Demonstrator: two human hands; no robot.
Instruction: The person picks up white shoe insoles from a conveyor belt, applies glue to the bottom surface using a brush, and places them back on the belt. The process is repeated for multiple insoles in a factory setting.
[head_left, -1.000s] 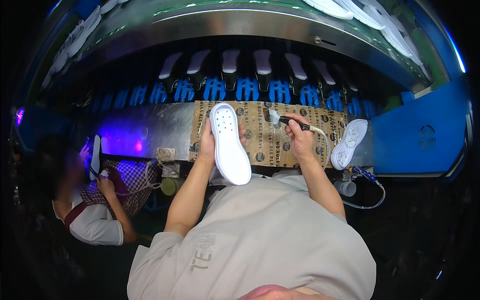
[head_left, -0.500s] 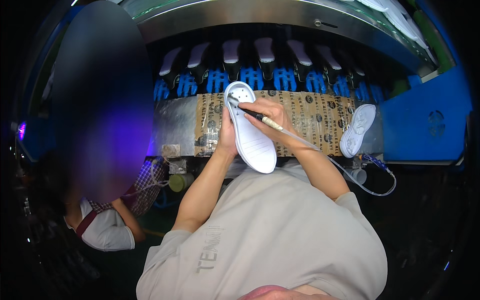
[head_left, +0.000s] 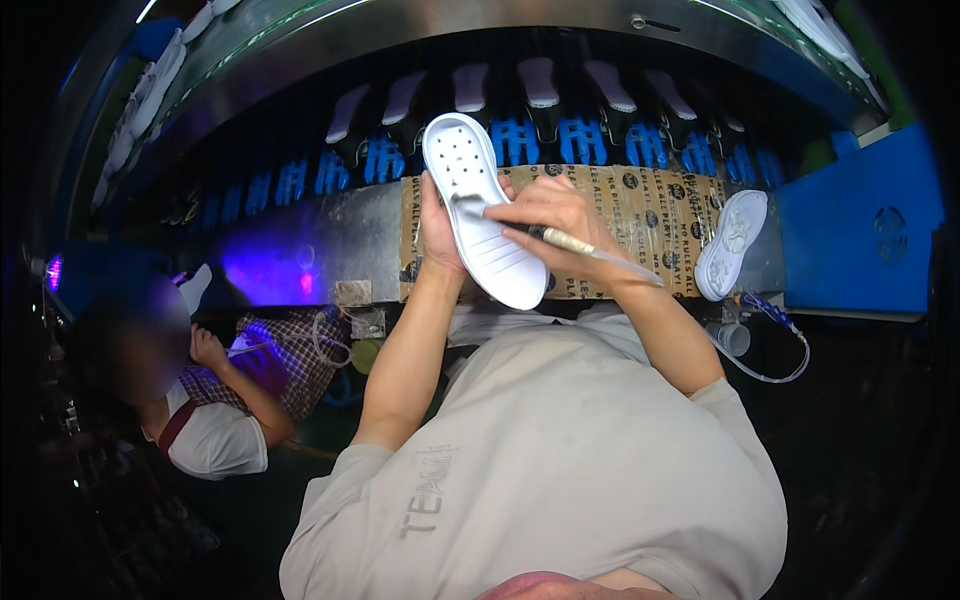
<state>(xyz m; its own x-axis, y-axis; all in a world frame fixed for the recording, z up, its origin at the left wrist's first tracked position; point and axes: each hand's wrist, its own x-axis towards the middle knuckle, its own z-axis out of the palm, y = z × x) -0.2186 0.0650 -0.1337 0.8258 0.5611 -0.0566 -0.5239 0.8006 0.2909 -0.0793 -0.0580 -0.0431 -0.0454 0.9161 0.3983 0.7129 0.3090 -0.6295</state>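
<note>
A white shoe sole (head_left: 474, 180) is held up at a tilt over the bench, its hollow inner side toward me, with small holes at the far end and ridges at the near end. My left hand (head_left: 438, 238) is closed around its left edge. In my right hand (head_left: 556, 212) is a brush (head_left: 558, 238) with a dark handle wrapped in pale tape and a clear tube at its back end. Its blurred bristles are at the inner middle of the sole. Some of my right fingers are hidden.
Brown printed cardboard (head_left: 640, 225) covers part of the metal bench (head_left: 370, 225). Another white sole (head_left: 732, 245) lies to the right, beside a blue machine panel (head_left: 855, 230). Beyond stand several shoe forms (head_left: 540, 85) over blue clamps (head_left: 582, 142). A person (head_left: 215, 425) sits at left.
The sole has moved up and left in the picture. The brush has gone from the holed end toward the sole's middle. A dark blurred shape at left has given way to the bench and the person.
</note>
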